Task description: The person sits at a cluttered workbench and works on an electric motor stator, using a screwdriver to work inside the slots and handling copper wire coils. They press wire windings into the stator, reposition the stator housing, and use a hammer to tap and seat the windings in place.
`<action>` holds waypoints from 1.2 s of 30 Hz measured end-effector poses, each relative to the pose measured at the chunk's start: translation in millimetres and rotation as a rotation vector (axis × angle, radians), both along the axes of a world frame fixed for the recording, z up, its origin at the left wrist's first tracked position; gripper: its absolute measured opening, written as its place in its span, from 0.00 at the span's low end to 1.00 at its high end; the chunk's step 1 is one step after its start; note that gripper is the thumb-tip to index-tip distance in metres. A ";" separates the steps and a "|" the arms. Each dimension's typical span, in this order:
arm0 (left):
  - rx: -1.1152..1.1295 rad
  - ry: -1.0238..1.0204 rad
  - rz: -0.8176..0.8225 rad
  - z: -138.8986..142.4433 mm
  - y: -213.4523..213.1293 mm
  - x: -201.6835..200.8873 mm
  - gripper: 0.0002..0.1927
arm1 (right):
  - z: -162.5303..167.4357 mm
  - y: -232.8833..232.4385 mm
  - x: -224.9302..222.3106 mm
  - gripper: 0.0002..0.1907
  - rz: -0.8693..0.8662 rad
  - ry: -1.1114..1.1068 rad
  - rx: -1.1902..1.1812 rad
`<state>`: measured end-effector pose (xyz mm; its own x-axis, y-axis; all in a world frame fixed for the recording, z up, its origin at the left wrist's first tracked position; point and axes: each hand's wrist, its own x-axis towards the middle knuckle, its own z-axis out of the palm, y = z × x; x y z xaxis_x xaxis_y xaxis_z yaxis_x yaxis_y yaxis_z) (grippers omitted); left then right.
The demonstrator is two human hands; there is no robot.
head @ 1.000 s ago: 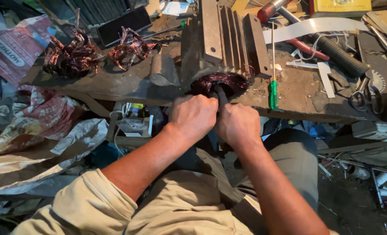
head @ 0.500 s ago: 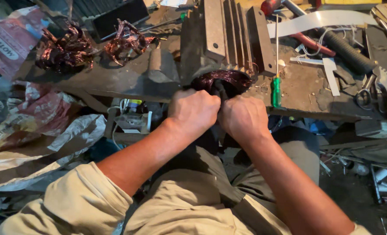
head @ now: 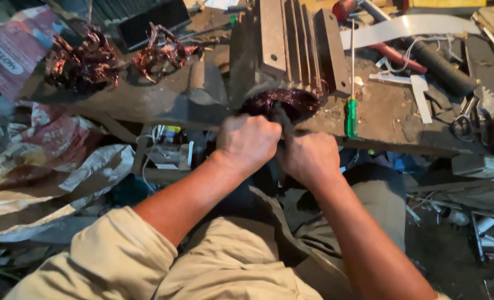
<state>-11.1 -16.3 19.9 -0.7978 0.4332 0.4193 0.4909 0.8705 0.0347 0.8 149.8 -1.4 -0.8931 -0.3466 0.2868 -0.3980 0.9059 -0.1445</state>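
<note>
A grey finned motor housing (head: 283,47) lies on a dirty workbench (head: 386,119), its open end facing me. Dark reddish copper winding (head: 283,101) shows in that opening. My left hand (head: 248,141) and my right hand (head: 309,158) are side by side just below the opening, both clenched around a dark bar-like tool (head: 280,119) whose tip reaches into the winding. Most of the tool is hidden inside my fists.
Two bundles of pulled copper wire (head: 83,58) (head: 161,50) lie at the bench's left. A green-handled screwdriver (head: 351,114), scissors (head: 469,119), a black hose (head: 441,66) and white strips sit to the right. Crumpled sacks (head: 41,161) pile up at left.
Both fists have stayed clamped on the tool at the motor's opening, shifting slightly down and toward me. The view has tilted a little.
</note>
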 end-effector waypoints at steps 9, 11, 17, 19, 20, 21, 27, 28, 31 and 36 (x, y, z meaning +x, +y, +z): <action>-0.038 0.005 0.037 -1.3 5.1 0.4 0.06 | 7.6 4.2 -6.2 0.18 -0.036 -0.142 0.025; -0.047 -0.012 0.048 0.0 5.0 0.1 0.06 | 14.9 2.0 -2.8 0.24 0.011 -0.151 -0.086; -0.024 -0.046 0.035 4.1 5.1 -1.5 0.06 | 29.1 -6.9 -4.9 0.26 -0.027 -0.183 -0.087; -0.025 -0.084 0.039 3.4 4.1 -2.8 0.07 | 27.5 -11.4 -10.9 0.20 -0.090 -0.205 -0.006; -0.024 -0.103 0.041 2.3 3.8 -4.2 0.07 | 24.9 -13.8 -14.2 0.20 -0.098 -0.171 -0.019; -0.009 -0.109 0.029 0.4 3.0 -6.1 0.07 | 21.2 -15.9 -17.1 0.20 -0.101 -0.144 -0.031; 0.075 -0.117 -0.035 -23.0 0.7 -18.3 0.07 | -17.6 -21.6 -35.1 0.07 -0.159 -0.064 -0.082; 0.091 -0.134 -0.037 -26.3 0.6 -19.3 0.07 | -23.9 -20.3 -36.3 0.06 -0.164 -0.098 0.032; 0.104 -0.160 -0.032 -27.3 1.0 -17.4 0.08 | -33.3 -18.6 -38.2 0.06 -0.205 -0.115 0.132; 0.188 -0.243 -0.032 12.8 14.4 -9.0 0.09 | -0.9 -11.4 -25.8 0.10 -0.164 -0.071 -0.051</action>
<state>-20.1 -1.9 32.7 -0.8718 0.3923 0.2933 0.4754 0.8222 0.3132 -24.9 138.4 -2.3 -0.9552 -0.1813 0.2340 -0.2325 0.9487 -0.2144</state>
